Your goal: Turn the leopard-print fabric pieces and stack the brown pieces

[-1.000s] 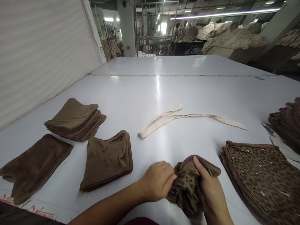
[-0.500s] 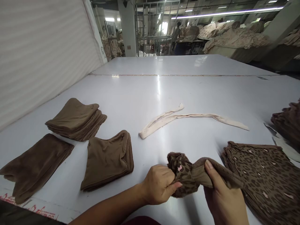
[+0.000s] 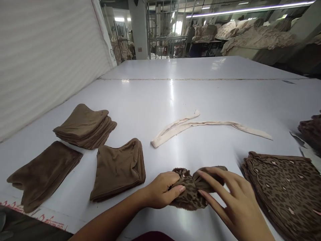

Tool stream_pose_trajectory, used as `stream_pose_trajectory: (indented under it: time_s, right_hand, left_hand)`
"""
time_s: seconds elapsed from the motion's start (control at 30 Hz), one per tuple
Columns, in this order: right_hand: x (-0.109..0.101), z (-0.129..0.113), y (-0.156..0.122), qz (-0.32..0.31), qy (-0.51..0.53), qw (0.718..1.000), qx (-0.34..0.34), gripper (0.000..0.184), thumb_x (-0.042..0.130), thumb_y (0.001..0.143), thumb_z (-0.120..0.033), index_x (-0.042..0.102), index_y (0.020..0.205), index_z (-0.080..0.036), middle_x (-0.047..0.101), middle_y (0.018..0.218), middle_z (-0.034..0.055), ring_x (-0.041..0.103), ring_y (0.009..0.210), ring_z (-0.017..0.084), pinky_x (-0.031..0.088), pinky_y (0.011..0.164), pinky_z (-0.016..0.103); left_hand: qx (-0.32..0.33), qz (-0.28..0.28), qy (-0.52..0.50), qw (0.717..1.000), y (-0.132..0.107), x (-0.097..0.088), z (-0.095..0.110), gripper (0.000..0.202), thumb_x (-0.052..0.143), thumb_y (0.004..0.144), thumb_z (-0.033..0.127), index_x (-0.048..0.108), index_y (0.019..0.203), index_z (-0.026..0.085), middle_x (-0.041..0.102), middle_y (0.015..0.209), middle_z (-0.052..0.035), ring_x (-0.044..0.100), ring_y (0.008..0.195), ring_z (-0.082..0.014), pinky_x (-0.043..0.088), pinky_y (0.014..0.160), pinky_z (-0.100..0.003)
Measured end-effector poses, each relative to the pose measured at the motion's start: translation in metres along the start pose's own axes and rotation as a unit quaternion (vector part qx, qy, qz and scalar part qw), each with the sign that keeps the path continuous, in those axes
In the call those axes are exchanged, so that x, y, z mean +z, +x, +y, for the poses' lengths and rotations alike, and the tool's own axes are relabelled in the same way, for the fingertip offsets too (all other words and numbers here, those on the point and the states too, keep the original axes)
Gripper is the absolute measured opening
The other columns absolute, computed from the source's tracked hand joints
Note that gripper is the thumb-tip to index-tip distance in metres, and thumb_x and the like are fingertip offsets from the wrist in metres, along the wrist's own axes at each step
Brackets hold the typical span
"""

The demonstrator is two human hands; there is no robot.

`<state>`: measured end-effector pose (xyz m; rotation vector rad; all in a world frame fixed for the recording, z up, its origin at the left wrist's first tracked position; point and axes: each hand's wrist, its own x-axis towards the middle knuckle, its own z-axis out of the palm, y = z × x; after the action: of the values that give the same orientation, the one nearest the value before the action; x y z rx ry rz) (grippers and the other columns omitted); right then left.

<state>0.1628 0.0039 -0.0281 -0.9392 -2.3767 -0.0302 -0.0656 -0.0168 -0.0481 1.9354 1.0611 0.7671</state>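
Observation:
My left hand (image 3: 163, 190) is closed around one end of a leopard-print cloth bundle (image 3: 188, 191), thumb on top, just above the table in front of me. The bundle is bunched, with fuzzy brown edges. A plain brown cloth end (image 3: 206, 182) comes out of its right side, pinched in the middle. My right hand (image 3: 230, 194) has its index finger over this brown end and its thumb under it, the other fingers loosely extended. To the right of my right hand lies a stack of leopard-print cloth pieces (image 3: 283, 184) with pink spots.
On the left are three piles of brown cut cloth: a tall one (image 3: 84, 125), a fuzzy one (image 3: 45, 172) and a folded one (image 3: 119, 167). A cream cloth strip (image 3: 173, 130) lies mid-table. Dark fuzzy cloth (image 3: 311, 134) sits at the right edge. White sheeting (image 3: 50, 60) rises at left.
My right hand has slid left along the brown cloth, from its far end to near the pinched middle, and its fingers have straightened. My left thumb now lies over the leopard print.

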Motion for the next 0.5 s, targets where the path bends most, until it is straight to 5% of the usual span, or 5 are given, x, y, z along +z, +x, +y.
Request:
stream_pose_trajectory:
  time_s: [0.07,0.13,0.23,0.37,0.5]
  right_hand:
    - [0.002,0.002,0.006,-0.040,0.001,0.998,-0.046,0.022,0.051,0.089,-0.020,0.058,0.110,-0.021,0.062,0.090,0.0053,0.053,0.083,0.021,0.034,0.084,0.043]
    - [0.006,0.001,0.008,-0.038,0.023,0.997,-0.055,0.018,0.049,0.089,-0.014,0.057,0.105,-0.018,0.060,0.080,0.0032,0.050,0.075,0.018,0.035,0.081,0.041]
    - [0.011,-0.007,0.006,-0.005,0.063,0.997,-0.044,0.019,0.049,0.089,-0.011,0.054,0.107,-0.013,0.058,0.084,0.0066,0.048,0.078,0.019,0.039,0.073,0.035]
    - [0.008,-0.014,0.003,0.021,0.119,0.992,-0.035,0.018,0.047,0.088,-0.009,0.054,0.104,-0.013,0.055,0.084,0.0073,0.049,0.078,0.019,0.041,0.066,0.031]
    - [-0.007,-0.004,0.001,0.035,0.122,0.992,-0.024,0.012,0.046,0.088,-0.012,0.054,0.096,-0.017,0.055,0.082,0.0058,0.051,0.078,0.019,0.043,0.068,0.033]
  left_hand:
    - [-0.021,0.019,0.036,0.999,0.000,-0.002,0.004,0.021,0.036,0.089,0.026,0.044,0.071,0.017,0.051,0.071,-0.0021,0.047,0.066,-0.0139,0.041,0.062,-0.026]
    - [-0.037,0.110,0.135,0.984,-0.001,-0.002,0.012,0.017,0.039,0.089,0.028,0.049,0.081,0.016,0.055,0.080,-0.0052,0.049,0.073,-0.0172,0.042,0.067,-0.030]
    - [0.030,0.175,0.284,0.942,0.000,0.002,0.023,0.025,0.045,0.087,0.040,0.052,0.090,0.016,0.057,0.090,-0.0077,0.049,0.081,-0.0210,0.040,0.072,-0.036]
    - [0.148,0.091,0.338,0.925,0.008,0.008,0.024,0.030,0.037,0.093,0.036,0.052,0.075,0.017,0.055,0.071,-0.0021,0.046,0.066,-0.0160,0.036,0.061,-0.030]
    - [0.249,0.014,0.254,0.935,0.010,0.007,0.016,0.036,0.030,0.093,0.026,0.044,0.060,0.019,0.047,0.056,-0.0008,0.041,0.056,-0.0139,0.036,0.057,-0.027]
